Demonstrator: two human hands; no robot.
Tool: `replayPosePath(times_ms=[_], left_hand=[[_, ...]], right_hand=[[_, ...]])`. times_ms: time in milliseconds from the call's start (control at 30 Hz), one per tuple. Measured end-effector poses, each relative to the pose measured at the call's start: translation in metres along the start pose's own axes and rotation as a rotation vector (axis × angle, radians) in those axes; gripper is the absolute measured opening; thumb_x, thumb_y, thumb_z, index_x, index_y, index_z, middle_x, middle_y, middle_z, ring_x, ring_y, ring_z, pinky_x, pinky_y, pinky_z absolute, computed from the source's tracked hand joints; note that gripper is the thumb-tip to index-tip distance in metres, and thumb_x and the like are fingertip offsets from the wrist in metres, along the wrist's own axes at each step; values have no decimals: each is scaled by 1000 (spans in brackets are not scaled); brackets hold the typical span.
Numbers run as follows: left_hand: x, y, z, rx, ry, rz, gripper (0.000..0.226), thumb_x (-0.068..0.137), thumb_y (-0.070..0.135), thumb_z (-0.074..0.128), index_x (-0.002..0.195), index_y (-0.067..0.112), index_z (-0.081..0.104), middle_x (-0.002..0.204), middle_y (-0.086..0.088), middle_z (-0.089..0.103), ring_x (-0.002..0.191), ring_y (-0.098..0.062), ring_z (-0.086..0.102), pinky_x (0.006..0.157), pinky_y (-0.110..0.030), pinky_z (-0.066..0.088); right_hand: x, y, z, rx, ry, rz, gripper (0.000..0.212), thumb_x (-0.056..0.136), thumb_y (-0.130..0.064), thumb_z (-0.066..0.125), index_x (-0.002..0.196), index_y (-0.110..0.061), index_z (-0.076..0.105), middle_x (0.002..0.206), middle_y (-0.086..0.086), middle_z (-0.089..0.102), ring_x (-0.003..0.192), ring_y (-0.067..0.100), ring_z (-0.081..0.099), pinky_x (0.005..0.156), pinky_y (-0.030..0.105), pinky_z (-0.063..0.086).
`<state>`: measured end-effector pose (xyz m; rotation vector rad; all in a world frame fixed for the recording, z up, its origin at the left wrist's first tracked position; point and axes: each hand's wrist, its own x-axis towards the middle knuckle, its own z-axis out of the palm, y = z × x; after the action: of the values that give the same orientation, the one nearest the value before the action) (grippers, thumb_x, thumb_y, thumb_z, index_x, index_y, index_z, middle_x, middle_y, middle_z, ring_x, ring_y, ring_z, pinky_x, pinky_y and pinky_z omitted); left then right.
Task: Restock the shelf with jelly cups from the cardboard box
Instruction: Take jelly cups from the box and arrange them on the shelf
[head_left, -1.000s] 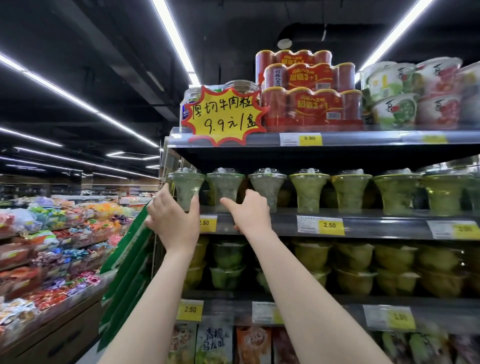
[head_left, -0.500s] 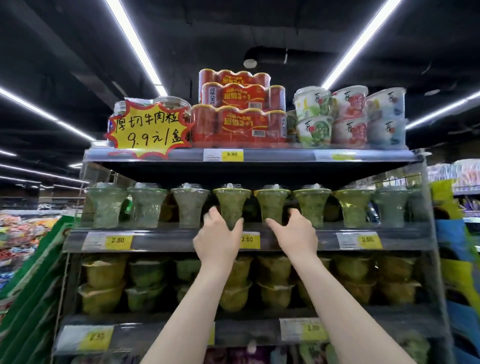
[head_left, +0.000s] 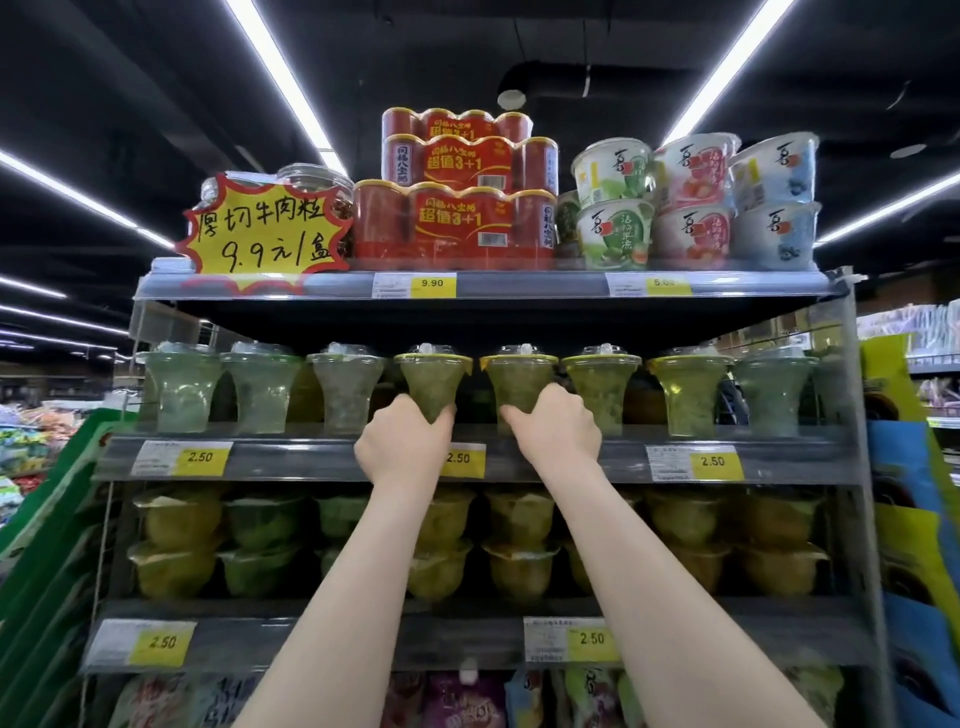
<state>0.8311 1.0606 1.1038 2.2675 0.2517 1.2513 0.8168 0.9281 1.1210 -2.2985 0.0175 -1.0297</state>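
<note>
Both hands are now closing on neighbouring cups: left hand (head_left: 402, 447) gripping the fourth jelly cup (head_left: 431, 382), right hand (head_left: 558, 434) gripping the fifth jelly cup (head_left: 517, 384) at 3 o'clock of it, best squared gently to the shelf edge (head_left: 545, 462).

Top tier has three red multipacks of cans (head_left: 470, 218) stacked up, with six printed tubs (head_left: 696, 202) in two layers just to their right. A spiky yellow price sign (head_left: 262, 234) with handwritten characters stands in front of some clear jars (head_left: 311, 182) on the left. Yellow price tags (head_left: 432, 283) run along the rail edges. Foil pouches (head_left: 457, 696) hang at the very bottom, and a green rack (head_left: 47, 525) leans in beside the unit on the left.
</note>
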Motion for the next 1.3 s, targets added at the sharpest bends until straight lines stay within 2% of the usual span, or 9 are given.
replayPosePath(times_ms=[100,167,233,400,567,733,867,1000,1300], left_hand=[[-15,1,4,-171,134,39,69,86,53,55,135,7,38,130,-12,49,104,-31,59,72,-37,48],[-38,14,9,-315,247,192,64,85,46,60,133,8,41,130,-9,46,98,-25,61,65,-29,47],[-62,38,14,-386,241,340,52,84,41,63,123,9,49,121,-5,51,87,-19,62,60,-23,43],[-98,110,36,-405,128,494,42,85,41,63,116,14,55,111,2,58,76,-16,64,56,-21,38],[-114,174,63,-294,-14,371,53,91,48,49,132,16,41,121,2,56,96,-20,63,67,-27,39],[-113,206,86,-44,-63,256,58,94,53,39,130,7,37,105,-5,64,91,-23,65,63,-28,40],[-108,223,94,50,-72,230,60,93,53,40,131,6,39,97,-4,66,86,-23,66,61,-29,43],[-105,232,96,32,-97,204,44,95,48,41,115,9,46,96,-4,67,85,-23,66,62,-28,44],[-108,232,98,18,-84,199,39,95,47,42,107,10,48,98,-5,65,86,-23,65,61,-28,42]], right_hand=[[-4,6,-7,57,-39,-27,46,88,-48,57,112,-9,52,111,8,61,91,22,55,71,31,41],[-9,20,-19,114,21,-69,56,87,-49,58,125,-10,50,121,7,60,107,24,57,80,32,45],[-14,46,-36,169,143,-107,55,87,-46,59,129,-13,50,119,4,63,109,21,59,80,28,46],[-5,126,-87,131,383,-113,29,85,-37,65,100,-13,57,89,0,61,81,17,56,62,26,38],[19,182,-116,68,383,37,42,86,-36,64,114,-8,52,112,8,52,89,22,53,72,28,37],[40,206,-126,49,287,126,60,85,-39,64,128,-4,40,126,16,49,111,33,53,82,36,43],[52,208,-128,26,179,185,55,89,-40,58,126,-3,41,121,17,56,109,34,55,74,32,37],[59,209,-130,-23,174,185,38,91,-32,54,117,-4,48,114,15,59,102,33,56,72,30,37],[61,216,-135,19,148,192,55,88,-34,60,130,-7,36,122,14,53,109,33,53,73,33,37]])
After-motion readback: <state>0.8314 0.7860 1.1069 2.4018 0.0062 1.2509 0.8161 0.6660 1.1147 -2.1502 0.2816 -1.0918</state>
